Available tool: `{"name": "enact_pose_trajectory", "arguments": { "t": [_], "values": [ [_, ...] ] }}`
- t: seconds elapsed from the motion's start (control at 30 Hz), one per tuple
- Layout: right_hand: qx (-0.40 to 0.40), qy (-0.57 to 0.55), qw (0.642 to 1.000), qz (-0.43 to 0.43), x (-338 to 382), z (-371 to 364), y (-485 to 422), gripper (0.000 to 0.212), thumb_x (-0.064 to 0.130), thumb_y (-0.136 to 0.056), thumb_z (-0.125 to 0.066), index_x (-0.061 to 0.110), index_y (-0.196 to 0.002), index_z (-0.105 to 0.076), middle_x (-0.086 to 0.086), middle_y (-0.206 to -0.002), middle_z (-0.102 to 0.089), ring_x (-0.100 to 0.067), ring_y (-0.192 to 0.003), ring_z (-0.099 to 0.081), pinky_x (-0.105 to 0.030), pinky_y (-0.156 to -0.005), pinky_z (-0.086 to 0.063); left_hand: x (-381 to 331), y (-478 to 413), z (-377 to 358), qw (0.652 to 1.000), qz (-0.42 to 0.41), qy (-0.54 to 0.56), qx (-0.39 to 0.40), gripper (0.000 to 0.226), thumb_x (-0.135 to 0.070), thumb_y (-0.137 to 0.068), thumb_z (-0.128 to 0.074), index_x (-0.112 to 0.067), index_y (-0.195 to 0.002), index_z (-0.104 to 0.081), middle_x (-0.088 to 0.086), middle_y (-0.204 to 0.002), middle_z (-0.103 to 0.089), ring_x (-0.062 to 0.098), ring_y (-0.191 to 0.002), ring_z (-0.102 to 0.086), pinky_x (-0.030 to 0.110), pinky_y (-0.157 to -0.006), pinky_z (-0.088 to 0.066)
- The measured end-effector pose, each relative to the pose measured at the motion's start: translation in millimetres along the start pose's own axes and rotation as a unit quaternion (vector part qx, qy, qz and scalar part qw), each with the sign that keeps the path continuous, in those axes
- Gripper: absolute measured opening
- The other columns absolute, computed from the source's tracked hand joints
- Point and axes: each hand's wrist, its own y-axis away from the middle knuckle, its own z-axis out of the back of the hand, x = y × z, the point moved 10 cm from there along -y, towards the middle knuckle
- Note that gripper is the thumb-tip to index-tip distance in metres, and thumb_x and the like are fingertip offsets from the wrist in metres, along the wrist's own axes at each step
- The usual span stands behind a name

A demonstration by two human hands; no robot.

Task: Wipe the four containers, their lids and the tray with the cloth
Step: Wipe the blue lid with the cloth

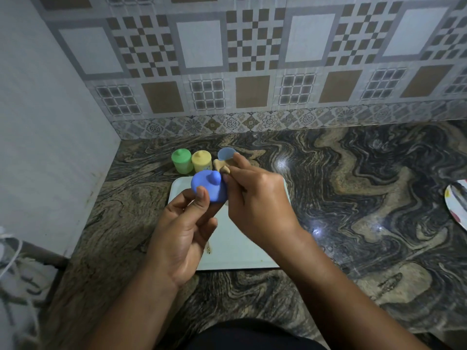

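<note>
While L grip [182, 231] pinches blue lid [208, 189], cloth [222, 168] in R grip [257, 198]

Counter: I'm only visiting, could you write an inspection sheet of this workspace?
Surface: glossy marbled counter.
Job's things: white tray on it; green container and yellow container lidded, behind the tray; blue container open; fourth not seen.
Clutter: plate at the right edge.
Grippers: left hand holds the blue lid; right hand grips the cloth beside it.
Cables: white cord, lower left.
Surroundings: tiled wall behind.
</note>
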Motion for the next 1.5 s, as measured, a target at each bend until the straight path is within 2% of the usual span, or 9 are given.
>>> {"name": "enact_pose_trajectory", "arguments": {
  "t": [0.3,0.43,0.53,0.7,0.83,0.97,1.13,1.3,1.5],
  "values": [
    [-0.008,-0.018,0.998,0.063,31,4,26,0.021,0.008,-0.098,-0.061,0.002,-0.112,-0.075,-0.020,-0.138,-0.063,-0.027,-0.127,-0.062,-0.051,-0.091,-0.058,-8,-3,-3,0.998,0.004,0.066,0.017,0.019,-0.023,-0.078,-0.061,-0.018,-0.082,-0.079,-0.002,-0.089,-0.077,0.002,-0.072,-0.072,0.008,-0.043,-0.044],
    [-0.023,-0.007,0.999,0.037,14,17,12,0.021,0.008,-0.097,-0.060,-0.001,-0.106,-0.077,-0.019,-0.130,-0.069,-0.033,-0.116,-0.067,-0.046,-0.086,-0.060,-3,2,-5,0.995,0.034,0.074,0.055,0.058,-0.034,-0.060,-0.082,-0.013,-0.113,-0.070,0.006,-0.117,-0.073,0.005,-0.092,-0.073,0.007,-0.042,-0.041],
    [-0.027,-0.009,1.000,0.005,-4,29,2,0.024,0.009,-0.096,-0.057,-0.003,-0.099,-0.077,-0.016,-0.114,-0.076,-0.027,-0.124,-0.064,-0.039,-0.089,-0.060,-2,3,2,0.996,0.038,0.069,0.050,0.033,-0.030,-0.056,-0.080,-0.021,-0.088,-0.080,0.001,-0.109,-0.075,0.007,-0.090,-0.074,0.007,-0.043,-0.041],
    [-0.020,-0.123,0.990,-0.065,-14,35,7,0.022,0.010,-0.100,-0.058,0.003,-0.096,-0.078,0.007,-0.098,-0.074,-0.009,-0.135,-0.054,-0.009,-0.101,-0.044,-8,1,-1,0.993,0.033,0.072,0.083,0.062,-0.038,-0.039,-0.097,-0.021,-0.096,-0.080,0.001,-0.116,-0.073,0.008,-0.097,-0.072,0.009,-0.046,-0.045],
    [-0.023,-0.217,0.968,-0.120,-18,25,15,0.027,0.025,-0.099,-0.061,0.013,-0.117,-0.077,0.008,-0.113,-0.075,-0.005,-0.114,-0.067,-0.036,-0.091,-0.060,-6,2,-3,0.997,0.031,0.039,0.057,0.037,-0.034,-0.056,-0.077,-0.019,-0.090,-0.081,0.002,-0.104,-0.076,0.004,-0.078,-0.073,0.009,-0.043,-0.044],
    [-0.004,-0.206,0.969,-0.134,-22,15,22,0.027,0.029,-0.101,-0.058,0.019,-0.115,-0.078,0.007,-0.077,-0.068,-0.004,-0.074,-0.052,-0.049,-0.062,-0.053,-13,-5,4,0.996,-0.041,-0.076,0.011,0.033,-0.027,-0.079,-0.068,-0.023,-0.112,-0.070,-0.002,-0.100,-0.077,0.003,-0.072,-0.071,0.015,-0.045,-0.048],
    [0.007,-0.195,0.969,-0.150,-32,9,31,0.022,0.022,-0.103,-0.059,0.025,-0.114,-0.078,0.007,-0.069,-0.068,-0.002,-0.065,-0.055,-0.033,-0.057,-0.054,-32,-3,7,0.957,-0.190,-0.216,-0.027,0.024,-0.025,-0.079,-0.069,-0.022,-0.102,-0.076,-0.004,-0.101,-0.077,0.016,-0.088,-0.074,0.031,-0.050,-0.057],
    [0.030,-0.171,0.972,-0.162,-44,0,42,0.027,0.029,-0.102,-0.058,0.029,-0.125,-0.073,-0.001,-0.078,-0.076,-0.006,-0.074,-0.066,-0.052,-0.062,-0.060,-21,-10,9,0.945,-0.203,-0.254,-0.025,0.023,-0.013,-0.078,-0.075,-0.017,-0.101,-0.074,-0.001,-0.111,-0.074,0.014,-0.085,-0.075,0.034,-0.050,-0.059],
    [0.017,-0.120,0.986,-0.119,-48,-4,44,0.025,0.021,-0.102,-0.059,0.021,-0.120,-0.076,0.049,-0.111,-0.059,0.005,-0.089,-0.070,-0.026,-0.077,-0.060,-15,-34,24,0.872,-0.272,-0.402,-0.056,0.019,-0.019,-0.083,-0.075,-0.035,-0.093,-0.073,-0.016,-0.119,-0.066,-0.008,-0.111,-0.060,0.009,-0.070,-0.050]
  ]
}}
